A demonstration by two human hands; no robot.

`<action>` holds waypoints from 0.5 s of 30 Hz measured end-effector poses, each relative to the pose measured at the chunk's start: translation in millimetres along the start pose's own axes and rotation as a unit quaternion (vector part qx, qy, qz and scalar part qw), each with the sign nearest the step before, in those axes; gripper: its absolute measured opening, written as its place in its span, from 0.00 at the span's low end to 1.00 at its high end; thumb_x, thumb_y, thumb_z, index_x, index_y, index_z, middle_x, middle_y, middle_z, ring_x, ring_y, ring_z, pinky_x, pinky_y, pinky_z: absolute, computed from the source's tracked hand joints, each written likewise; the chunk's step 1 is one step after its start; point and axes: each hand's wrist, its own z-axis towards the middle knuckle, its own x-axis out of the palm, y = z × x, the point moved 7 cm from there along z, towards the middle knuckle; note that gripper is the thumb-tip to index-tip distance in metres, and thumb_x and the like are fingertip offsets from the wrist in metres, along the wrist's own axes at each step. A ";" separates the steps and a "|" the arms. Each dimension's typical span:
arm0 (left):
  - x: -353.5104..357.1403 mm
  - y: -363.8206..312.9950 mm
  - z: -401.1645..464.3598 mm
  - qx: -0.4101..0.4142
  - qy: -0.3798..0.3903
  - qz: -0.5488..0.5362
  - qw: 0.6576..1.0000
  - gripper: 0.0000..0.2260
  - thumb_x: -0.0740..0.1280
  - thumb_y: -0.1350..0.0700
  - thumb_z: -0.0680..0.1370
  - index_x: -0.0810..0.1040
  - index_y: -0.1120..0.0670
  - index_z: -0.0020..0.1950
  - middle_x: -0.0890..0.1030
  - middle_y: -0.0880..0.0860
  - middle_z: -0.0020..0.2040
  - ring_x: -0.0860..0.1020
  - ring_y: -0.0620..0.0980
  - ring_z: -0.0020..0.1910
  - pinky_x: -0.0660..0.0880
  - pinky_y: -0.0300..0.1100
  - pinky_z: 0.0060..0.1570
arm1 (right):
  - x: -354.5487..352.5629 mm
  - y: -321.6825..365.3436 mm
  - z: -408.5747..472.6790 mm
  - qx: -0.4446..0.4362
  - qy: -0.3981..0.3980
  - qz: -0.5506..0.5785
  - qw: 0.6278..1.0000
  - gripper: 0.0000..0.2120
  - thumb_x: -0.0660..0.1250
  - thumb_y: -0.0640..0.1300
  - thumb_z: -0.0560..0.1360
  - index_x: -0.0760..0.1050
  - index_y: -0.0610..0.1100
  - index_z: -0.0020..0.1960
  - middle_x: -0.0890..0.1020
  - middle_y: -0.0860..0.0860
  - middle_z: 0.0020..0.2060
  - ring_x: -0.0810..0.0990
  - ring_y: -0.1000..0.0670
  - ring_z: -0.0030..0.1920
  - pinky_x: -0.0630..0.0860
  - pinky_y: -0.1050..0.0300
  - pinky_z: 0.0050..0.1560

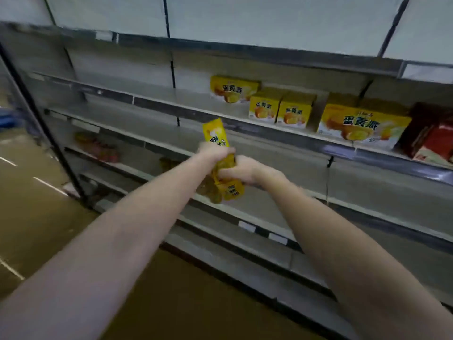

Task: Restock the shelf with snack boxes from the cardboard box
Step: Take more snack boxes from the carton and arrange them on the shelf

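Two hands hold yellow snack boxes out in front of the shelf (269, 141). On the left hand (212, 153) the fingers are curled tight around one yellow snack box (215, 136), which stands up tall and tilts a bit. On the right hand (241, 169) the fingers are curled around a second yellow box (232, 190) that sits lower, just under the first one, and the two boxes touch. Both boxes are in the air, not on the shelf. The picture is blurry here, so the fingers are hard to see one by one. Up on the shelf, to the right, more yellow boxes (362, 126) stand in a row. Just beside them, at the far right, are dark red boxes (431, 141). Lower down on the left, some red packs (103, 148) lie on another level. Brown floor (36, 204) shows at the left.
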 end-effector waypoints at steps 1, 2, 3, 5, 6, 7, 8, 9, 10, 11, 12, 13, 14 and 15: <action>-3.1 1.5 -0.7 -0.006 0.010 -0.017 1.000 0.37 0.79 0.40 0.63 0.75 0.59 0.64 0.79 0.56 0.60 0.80 0.58 0.57 0.79 0.54 0.55 | 3.7 7.2 6.1 -0.008 -0.013 -0.079 0.997 0.22 0.75 0.58 0.69 0.78 0.49 0.59 0.82 0.47 0.56 0.81 0.46 0.56 0.77 0.52 0.57; -5.6 6.5 7.5 -0.011 0.009 -0.032 0.999 0.44 0.80 0.36 0.57 0.74 0.59 0.65 0.79 0.57 0.60 0.80 0.59 0.55 0.81 0.57 0.52 | 5.4 14.2 10.6 -0.012 -0.040 -0.140 0.989 0.30 0.75 0.62 0.65 0.77 0.50 0.62 0.81 0.49 0.56 0.80 0.47 0.55 0.76 0.55 0.55; -9.7 12.8 19.4 -0.011 0.003 -0.037 0.999 0.49 0.79 0.34 0.52 0.74 0.58 0.65 0.80 0.57 0.59 0.81 0.60 0.54 0.82 0.59 0.47 | 6.8 16.5 17.8 -0.008 -0.057 -0.169 0.984 0.32 0.76 0.63 0.62 0.77 0.51 0.62 0.81 0.50 0.54 0.79 0.48 0.54 0.76 0.56 0.52; -22.0 14.8 30.4 -0.002 0.017 -0.064 0.998 0.38 0.77 0.35 0.63 0.76 0.57 0.64 0.81 0.59 0.57 0.82 0.61 0.51 0.82 0.59 0.39 | 5.7 18.3 32.8 -0.011 -0.081 -0.169 0.982 0.19 0.76 0.57 0.64 0.80 0.53 0.52 0.82 0.51 0.47 0.80 0.48 0.48 0.74 0.58 0.44; -30.5 13.2 31.0 0.014 0.032 -0.069 0.997 0.26 0.73 0.41 0.73 0.76 0.57 0.63 0.81 0.60 0.57 0.82 0.61 0.49 0.82 0.58 0.39 | 2.0 18.3 38.8 0.001 -0.091 -0.154 0.984 0.13 0.76 0.55 0.64 0.80 0.51 0.46 0.82 0.51 0.43 0.80 0.48 0.44 0.73 0.59 0.39; -39.7 7.9 25.6 0.040 0.038 -0.061 0.997 0.17 0.68 0.47 0.79 0.76 0.58 0.62 0.81 0.61 0.58 0.82 0.59 0.49 0.82 0.59 0.43 | -3.3 17.8 40.4 0.024 -0.096 -0.130 0.987 0.12 0.76 0.53 0.64 0.78 0.49 0.42 0.81 0.50 0.40 0.81 0.48 0.41 0.72 0.60 0.36; -50.2 4.5 29.6 0.069 0.043 -0.040 0.996 0.13 0.65 0.51 0.82 0.76 0.58 0.62 0.81 0.59 0.59 0.81 0.57 0.50 0.81 0.58 0.48 | -7.8 18.5 43.1 0.035 -0.105 -0.106 0.988 0.13 0.77 0.53 0.63 0.77 0.49 0.41 0.81 0.50 0.38 0.81 0.48 0.39 0.73 0.60 0.35; -62.3 2.5 40.2 0.104 0.033 0.002 0.994 0.12 0.63 0.54 0.83 0.74 0.58 0.63 0.80 0.55 0.59 0.80 0.54 0.53 0.79 0.54 0.53 | -10.3 20.9 48.8 0.046 -0.118 -0.092 0.988 0.15 0.77 0.55 0.62 0.77 0.49 0.42 0.81 0.50 0.38 0.82 0.49 0.40 0.75 0.60 0.35; -75.0 -0.5 50.2 0.142 0.016 0.038 0.989 0.13 0.64 0.55 0.82 0.72 0.59 0.65 0.78 0.52 0.59 0.77 0.52 0.56 0.76 0.49 0.57 | -12.7 26.2 54.2 0.045 -0.129 -0.078 0.988 0.18 0.76 0.58 0.60 0.78 0.48 0.44 0.82 0.50 0.39 0.82 0.48 0.41 0.77 0.58 0.37; -85.5 -2.7 61.3 0.171 0.013 0.065 0.983 0.15 0.65 0.55 0.81 0.70 0.58 0.66 0.77 0.52 0.59 0.76 0.51 0.58 0.73 0.47 0.60 | -14.4 30.7 62.2 0.054 -0.137 -0.059 0.987 0.21 0.75 0.60 0.59 0.79 0.48 0.46 0.82 0.50 0.40 0.82 0.48 0.42 0.79 0.57 0.40; -94.2 -3.4 76.3 0.199 0.019 0.070 0.977 0.20 0.65 0.55 0.78 0.66 0.57 0.68 0.77 0.54 0.62 0.76 0.54 0.61 0.72 0.49 0.63 | -14.2 35.7 70.1 0.061 -0.140 -0.042 0.987 0.21 0.75 0.60 0.61 0.79 0.47 0.46 0.82 0.50 0.40 0.82 0.48 0.43 0.80 0.56 0.42; -102.4 -4.2 89.1 0.226 0.017 0.097 0.969 0.26 0.65 0.54 0.74 0.63 0.54 0.71 0.75 0.58 0.64 0.76 0.57 0.63 0.71 0.53 0.66 | -13.5 42.9 75.6 0.066 -0.141 -0.022 0.988 0.17 0.75 0.58 0.64 0.79 0.48 0.45 0.82 0.50 0.40 0.81 0.49 0.42 0.79 0.57 0.43; -111.1 -6.1 102.6 0.260 0.005 0.133 0.957 0.30 0.66 0.54 0.72 0.61 0.51 0.74 0.72 0.60 0.67 0.75 0.60 0.64 0.71 0.56 0.66 | -13.2 48.6 83.9 0.069 -0.143 -0.015 0.987 0.13 0.76 0.54 0.66 0.78 0.49 0.45 0.82 0.50 0.41 0.80 0.50 0.41 0.78 0.59 0.42; -118.7 -8.2 113.6 0.283 -0.006 0.190 0.940 0.34 0.69 0.55 0.72 0.59 0.47 0.76 0.67 0.61 0.70 0.73 0.63 0.66 0.70 0.58 0.66 | -13.7 55.3 92.1 0.067 -0.146 -0.003 0.987 0.12 0.76 0.51 0.67 0.77 0.50 0.45 0.82 0.50 0.42 0.79 0.52 0.39 0.77 0.63 0.38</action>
